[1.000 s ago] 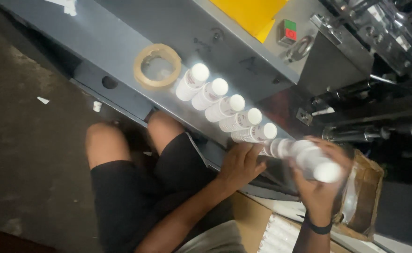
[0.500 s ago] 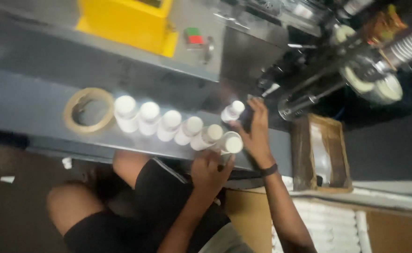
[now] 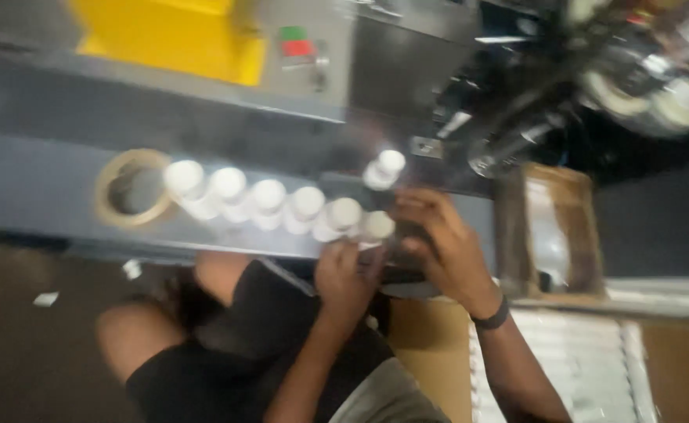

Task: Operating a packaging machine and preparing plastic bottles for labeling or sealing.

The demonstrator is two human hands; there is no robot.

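sitting at a grey machine ledge (image 3: 55, 184), the person works with both hands at the right end of a row of white-capped bottles (image 3: 270, 205) that lies along that ledge. the left hand (image 3: 346, 278) comes up from below the ledge edge, its fingers curled and reaching to the last bottle in the row (image 3: 376, 227); the fingertips touch or nearly touch it, but motion blur keeps me from telling whether they truly grip it. the right hand (image 3: 438, 247), with a dark band (image 3: 492, 317) at the wrist, sits just right of that same bottle, fingers bent inward around something dark and hidden, so i cannot tell how tightly it is closed or what it holds. one more white-capped bottle (image 3: 384, 168) stands apart, just above the right hand, further back on the ledge. at the left end of the row lies a roll of tape (image 3: 129, 188), touching or just beside the first bottle. behind the ledge rise a yellow panel (image 3: 172, 35) and a small red and green switch (image 3: 293, 41). right of the hands sits a brown cardboard box (image 3: 548, 227).
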